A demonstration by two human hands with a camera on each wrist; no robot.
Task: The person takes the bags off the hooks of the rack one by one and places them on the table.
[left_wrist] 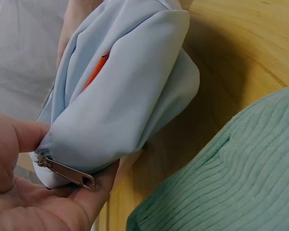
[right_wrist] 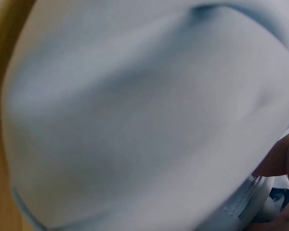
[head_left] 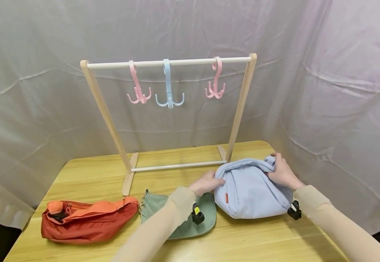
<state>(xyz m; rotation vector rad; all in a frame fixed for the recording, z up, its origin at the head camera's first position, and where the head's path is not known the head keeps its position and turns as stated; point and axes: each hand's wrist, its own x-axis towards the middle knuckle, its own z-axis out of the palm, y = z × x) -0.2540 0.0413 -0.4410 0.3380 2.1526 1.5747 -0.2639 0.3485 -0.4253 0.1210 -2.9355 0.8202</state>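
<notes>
A light blue fabric bag (head_left: 252,191) with a small orange tag (head_left: 226,198) sits at the right of the table. My left hand (head_left: 207,183) pinches its left top corner between thumb and fingers; in the left wrist view a metal zipper pull (left_wrist: 66,172) lies by those fingers. At the opposite top corner my right hand (head_left: 283,173) grips the bag near its strap end. The bag's fabric fills most of the right wrist view, where the right thumb (right_wrist: 274,161) shows beside a zipper (right_wrist: 253,197).
A green corduroy bag (head_left: 206,218) lies under my left forearm, with a red-orange bag (head_left: 91,222) further left. Behind stands a wooden rack (head_left: 242,105) whose white bar (head_left: 190,62) carries two pink hooks (head_left: 137,83) and a blue hook (head_left: 168,83). Grey curtains surround the table (head_left: 95,171).
</notes>
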